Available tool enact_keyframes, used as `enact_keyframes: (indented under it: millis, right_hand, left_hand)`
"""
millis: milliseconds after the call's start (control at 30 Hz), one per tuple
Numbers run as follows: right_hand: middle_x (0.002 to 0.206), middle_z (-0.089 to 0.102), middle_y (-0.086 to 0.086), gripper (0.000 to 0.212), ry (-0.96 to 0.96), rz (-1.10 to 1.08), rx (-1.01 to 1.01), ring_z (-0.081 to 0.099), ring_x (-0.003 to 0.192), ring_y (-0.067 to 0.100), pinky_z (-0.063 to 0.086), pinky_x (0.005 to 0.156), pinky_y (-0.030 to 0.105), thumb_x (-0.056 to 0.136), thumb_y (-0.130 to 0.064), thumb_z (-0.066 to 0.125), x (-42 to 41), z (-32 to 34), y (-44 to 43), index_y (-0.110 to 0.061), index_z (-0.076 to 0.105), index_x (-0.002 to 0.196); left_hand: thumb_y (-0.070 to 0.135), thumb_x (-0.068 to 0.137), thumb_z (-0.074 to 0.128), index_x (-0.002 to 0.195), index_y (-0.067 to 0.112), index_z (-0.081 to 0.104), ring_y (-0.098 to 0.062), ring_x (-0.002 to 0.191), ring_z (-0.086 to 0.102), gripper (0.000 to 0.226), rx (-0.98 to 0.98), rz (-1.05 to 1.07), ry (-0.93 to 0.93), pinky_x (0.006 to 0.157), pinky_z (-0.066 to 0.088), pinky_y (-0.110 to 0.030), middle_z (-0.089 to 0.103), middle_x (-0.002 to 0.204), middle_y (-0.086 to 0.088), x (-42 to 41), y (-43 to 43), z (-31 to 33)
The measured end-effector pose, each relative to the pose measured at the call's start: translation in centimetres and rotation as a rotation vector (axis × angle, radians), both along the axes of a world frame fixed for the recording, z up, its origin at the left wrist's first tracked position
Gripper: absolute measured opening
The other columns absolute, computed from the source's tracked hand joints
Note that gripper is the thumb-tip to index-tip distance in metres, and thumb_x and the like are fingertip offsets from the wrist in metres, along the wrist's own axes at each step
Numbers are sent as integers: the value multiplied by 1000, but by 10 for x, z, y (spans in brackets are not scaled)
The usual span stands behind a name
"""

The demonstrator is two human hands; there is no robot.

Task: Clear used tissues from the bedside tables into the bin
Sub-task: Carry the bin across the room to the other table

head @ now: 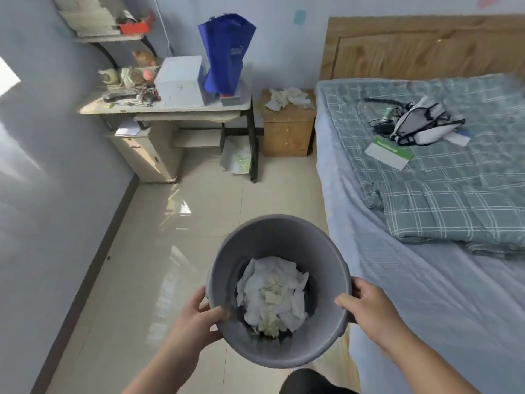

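Held the grey bin (pixel 279 226) nearest of all, seemingly lifted clear of the tiled floor (pixel 199 211) and tipped a little toward the camera, with a hand at each side of the rim. Clamped the left hand (pixel 199 317) on the left edge and the right hand (pixel 366 302) on the right edge, fingers (pixel 345 301) curled over the lip, thumbs hooked inside, the rest hidden behind the wall.

Found inside the bin a heap of white tissues (pixel 272 294), some stained yellowish, covering the bottom. Judged from that heap that part of the job was done, though could not tell where those came from.

Passed over the bed (pixel 426 280) on the right, with a folded checked quilt (pixel 454 211) on it and nothing there that read clearly as tissue.

Made out farther off, against the far wall between the bed and the long desk (pixel 159 109), a small wooden bedside desk (pixel 287 135), well apart from the bin. Noted on its top a pile of crumpled tissues (pixel 287 99), with none of them in either hand. Reckoned these as what was left: bring the bin near, gather the pile, drop it in. Saw no other bedside desk in view, so could not say whether one more waited.
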State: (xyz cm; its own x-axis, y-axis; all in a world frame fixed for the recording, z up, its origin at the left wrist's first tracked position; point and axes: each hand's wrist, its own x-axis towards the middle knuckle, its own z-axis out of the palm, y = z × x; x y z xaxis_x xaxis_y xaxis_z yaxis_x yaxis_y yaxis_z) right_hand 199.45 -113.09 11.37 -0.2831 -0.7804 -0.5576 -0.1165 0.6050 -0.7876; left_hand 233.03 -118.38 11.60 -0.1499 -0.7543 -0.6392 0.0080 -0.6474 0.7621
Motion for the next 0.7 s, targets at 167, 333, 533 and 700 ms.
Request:
enact_keyframes:
  millis: [167,333,533,700]
  right_hand:
    - [89,80,9,19,-20,-42,36,77,83,27,68,74,42,81,-12,66,-41,-25,-95,-24,79,88]
    - [84,81,5,20,-28,-36,25,78,73,17,64,63,31,79,-15,66,-86,-10,-205,-29,79,85]
    - [88,81,8,25,-14,-100,-44,76,79,31,66,66,36,69,-21,65,-123,9,-338,-27,79,90]
    - [91,82,9,29,-12,-164,-4,76,91,38,67,73,45,66,-23,65,-138,-12,-438,-28,78,91]
  left_hand:
    - [8,63,72,114,33,78,-32,92,81,57,19,-70,-38,69,66,-36,82,108,-16,-45,-112,-20]
    - [14,60,75,112,36,78,-32,95,80,56,4,-105,-52,71,66,-36,82,109,-14,-86,-220,-14]
    - [9,67,74,113,37,78,-29,96,81,53,-41,-129,-19,71,66,-35,83,111,-13,-122,-365,-1]
    - [13,63,77,115,35,78,-32,99,80,57,-31,-192,5,74,67,-39,82,112,-14,-144,-480,-18]
